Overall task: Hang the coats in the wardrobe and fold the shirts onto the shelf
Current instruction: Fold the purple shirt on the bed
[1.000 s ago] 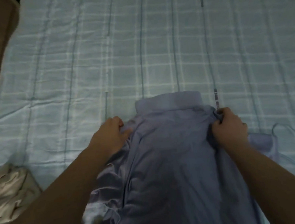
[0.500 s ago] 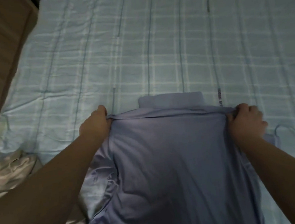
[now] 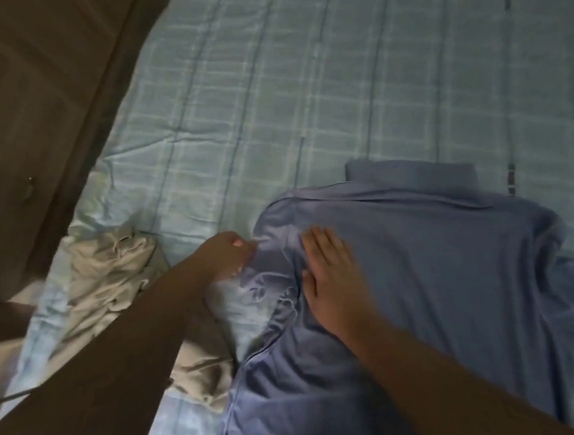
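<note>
Head view showed a blue shirt [image 3: 437, 274] lying face down on the bed [image 3: 302, 78], its collar pointing toward the bed's far edge and its body running back to the near edge. The shirt's left sleeve area was bunched into wrinkles beside its left shoulder.

Resting flat on the shirt near that left shoulder was the right hand [image 3: 332, 282], its fingers [image 3: 318, 245] straight and close together, palm pressing the cloth and gripping nothing. The right forearm reached in from the near right corner across the shirt's lower body.

At the wrinkled sleeve fabric just beside the shoulder, the left hand [image 3: 227, 259] had its fingers curled and pinched the cloth. The left forearm came in from the near left corner.

A crumpled beige garment [image 3: 111, 275] lay on the bed near its left edge, just beside the left forearm and partly under it, apart from the shirt. The bed carried a light blue checked cover. A dark brown wooden surface [image 3: 29, 100] stood along the bed's left edge.
</note>
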